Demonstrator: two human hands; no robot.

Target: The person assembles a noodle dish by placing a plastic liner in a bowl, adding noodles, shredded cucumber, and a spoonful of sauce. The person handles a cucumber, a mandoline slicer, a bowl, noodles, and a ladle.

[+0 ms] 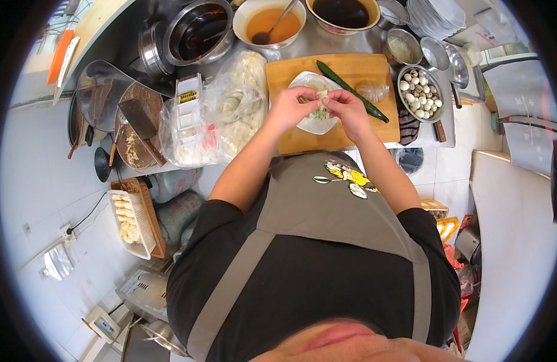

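My left hand and my right hand meet over a white square-cornered plate. Their fingertips pinch a small pale piece of food between them; its exact kind is too small to make out. Chopped pale-green bits lie on the plate, partly hidden by my fingers. The plate rests on a wooden cutting board. A long dark-green cucumber lies slantwise across the board, passing behind my right hand. Right of it sits a small knotted clear plastic bag.
A metal bowl of small eggs stands right of the board. Plastic bags of pale food and a white divided container lie left. Farther left, a cleaver rests on a round chopping block. Sauce bowls line the back.
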